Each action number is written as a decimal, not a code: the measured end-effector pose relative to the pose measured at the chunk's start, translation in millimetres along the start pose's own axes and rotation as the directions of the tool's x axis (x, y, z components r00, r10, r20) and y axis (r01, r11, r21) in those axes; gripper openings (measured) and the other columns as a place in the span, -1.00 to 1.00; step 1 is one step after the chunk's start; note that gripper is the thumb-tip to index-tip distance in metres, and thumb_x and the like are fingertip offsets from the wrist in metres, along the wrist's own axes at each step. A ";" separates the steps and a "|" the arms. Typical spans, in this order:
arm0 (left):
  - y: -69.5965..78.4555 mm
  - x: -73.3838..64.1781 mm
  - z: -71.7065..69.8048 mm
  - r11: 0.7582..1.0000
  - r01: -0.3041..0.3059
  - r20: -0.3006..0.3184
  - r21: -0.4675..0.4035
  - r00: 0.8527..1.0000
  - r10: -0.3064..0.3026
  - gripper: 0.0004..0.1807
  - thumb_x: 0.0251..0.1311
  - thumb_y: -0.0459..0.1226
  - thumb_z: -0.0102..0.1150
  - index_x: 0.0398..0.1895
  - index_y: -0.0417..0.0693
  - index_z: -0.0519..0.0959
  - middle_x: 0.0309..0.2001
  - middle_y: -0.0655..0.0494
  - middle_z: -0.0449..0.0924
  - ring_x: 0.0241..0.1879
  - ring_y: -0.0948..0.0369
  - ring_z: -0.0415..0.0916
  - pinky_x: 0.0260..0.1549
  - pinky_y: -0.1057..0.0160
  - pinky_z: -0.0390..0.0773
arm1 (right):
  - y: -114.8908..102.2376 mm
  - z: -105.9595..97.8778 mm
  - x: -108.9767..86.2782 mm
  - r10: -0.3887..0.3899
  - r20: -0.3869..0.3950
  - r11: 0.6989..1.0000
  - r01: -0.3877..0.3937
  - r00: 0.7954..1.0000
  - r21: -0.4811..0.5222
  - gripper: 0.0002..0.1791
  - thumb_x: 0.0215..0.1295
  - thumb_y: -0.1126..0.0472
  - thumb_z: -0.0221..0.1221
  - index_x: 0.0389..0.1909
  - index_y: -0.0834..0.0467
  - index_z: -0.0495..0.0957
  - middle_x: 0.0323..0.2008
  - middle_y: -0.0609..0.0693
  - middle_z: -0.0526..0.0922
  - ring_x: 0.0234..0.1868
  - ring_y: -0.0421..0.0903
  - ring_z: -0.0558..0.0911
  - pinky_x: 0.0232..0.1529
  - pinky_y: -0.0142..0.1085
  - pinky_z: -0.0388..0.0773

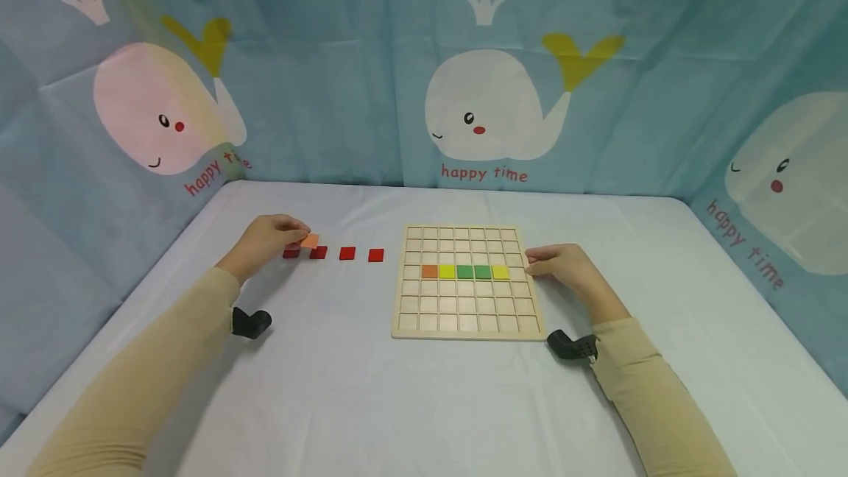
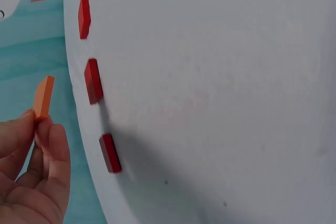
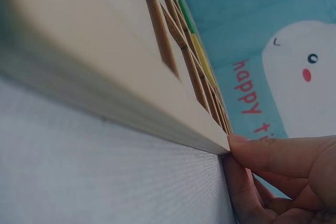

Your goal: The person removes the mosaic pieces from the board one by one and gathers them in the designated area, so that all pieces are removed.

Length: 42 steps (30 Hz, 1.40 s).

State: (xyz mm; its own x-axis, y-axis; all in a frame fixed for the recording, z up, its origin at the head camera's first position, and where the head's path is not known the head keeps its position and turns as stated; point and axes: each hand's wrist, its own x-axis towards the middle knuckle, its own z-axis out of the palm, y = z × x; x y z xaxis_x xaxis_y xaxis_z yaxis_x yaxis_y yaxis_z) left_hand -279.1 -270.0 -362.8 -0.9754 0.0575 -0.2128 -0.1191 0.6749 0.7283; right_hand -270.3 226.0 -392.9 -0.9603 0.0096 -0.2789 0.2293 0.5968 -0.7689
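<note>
My left hand (image 1: 270,240) pinches an orange square tile (image 1: 309,241) between thumb and fingertips, raised above the left part of the table. Below and to its right, several red square tiles (image 1: 347,253) lie in a spaced row. In the left wrist view the orange tile (image 2: 43,98) stands edge-up from the fingertips, apart from the red tiles (image 2: 93,81). A wooden grid board (image 1: 467,304) lies flat right of the red row. One of its rows holds an orange tile (image 1: 430,271), two yellow and two green ones. My right hand (image 1: 563,267) grips the board's right edge, thumb on the rim (image 3: 199,139).
A white cloth covers the table (image 1: 318,396). Blue curtains with whale prints (image 1: 490,105) stand behind the table and along its sides. A black wrist device (image 1: 252,323) sits at the left cuff, and another (image 1: 571,345) at the right, near the board's front corner.
</note>
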 end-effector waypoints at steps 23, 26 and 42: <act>-37.5 3.8 -46.1 0.993 0.069 -0.050 0.097 0.997 -0.065 -0.33 0.44 0.16 -0.10 0.34 -0.16 0.41 0.35 -0.26 0.29 0.27 -0.17 0.16 0.24 -0.21 0.30 | -0.5 -2.0 1.5 0.022 -0.013 1.000 -0.021 1.000 0.015 -0.44 0.23 0.19 0.32 0.27 0.20 0.52 0.22 0.16 0.61 0.10 -0.08 0.59 0.14 -0.21 0.48; -44.9 4.6 -50.7 0.991 0.099 -0.056 0.086 0.994 -0.095 -0.32 0.43 0.16 -0.09 0.34 -0.17 0.40 0.34 -0.27 0.28 0.27 -0.18 0.15 0.25 -0.22 0.29 | -0.4 -2.1 1.7 0.015 -0.011 1.000 -0.015 1.000 0.016 -0.43 0.24 0.18 0.33 0.28 0.20 0.51 0.20 0.15 0.62 0.09 -0.09 0.59 0.11 -0.23 0.48; -64.3 7.7 -53.0 0.976 0.206 -0.017 0.069 0.978 -0.206 -0.35 0.42 0.06 0.05 0.33 -0.26 0.38 0.28 -0.31 0.34 0.23 -0.19 0.18 0.31 -0.35 0.13 | -1.7 2.0 1.6 0.044 -0.019 0.999 -0.044 0.999 0.023 -0.44 0.24 0.19 0.32 0.27 0.20 0.52 0.21 0.16 0.61 0.18 -0.01 0.57 0.27 -0.08 0.43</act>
State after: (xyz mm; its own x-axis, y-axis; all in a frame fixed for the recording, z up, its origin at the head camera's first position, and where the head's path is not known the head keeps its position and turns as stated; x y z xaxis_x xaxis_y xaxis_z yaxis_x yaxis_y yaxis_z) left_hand -288.7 -352.1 -376.8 -0.9331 -0.0952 -0.3468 -0.3047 0.7215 0.6218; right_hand -271.9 223.4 -393.1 -0.9520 0.0515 -0.3018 0.2749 0.5774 -0.7688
